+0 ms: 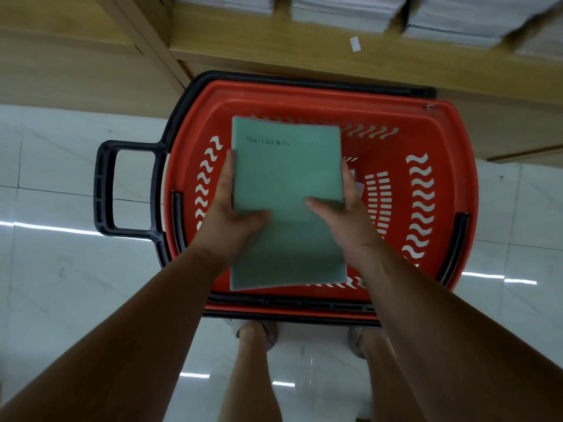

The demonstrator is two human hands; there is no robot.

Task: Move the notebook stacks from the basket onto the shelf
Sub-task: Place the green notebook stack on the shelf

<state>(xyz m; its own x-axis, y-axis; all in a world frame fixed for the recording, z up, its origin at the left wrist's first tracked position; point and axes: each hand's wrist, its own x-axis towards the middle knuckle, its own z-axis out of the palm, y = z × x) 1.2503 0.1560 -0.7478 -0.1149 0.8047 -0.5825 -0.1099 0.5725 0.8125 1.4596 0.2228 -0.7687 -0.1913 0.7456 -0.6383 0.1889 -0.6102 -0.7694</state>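
In the middle of the frame we hold the green notebook stack point(286, 184) over the red basket point(451, 166). Our left grip point(234, 214) clasps its left edge and our right grip point(344, 214) its right edge, both thumbs lying on the top cover. The basket stands on the pale tiled floor point(61, 269), its black handle point(106, 187) pointing to the left of the frame. Along the top runs the wooden shelf point(304, 56), carrying white paper piles point(347, 10).
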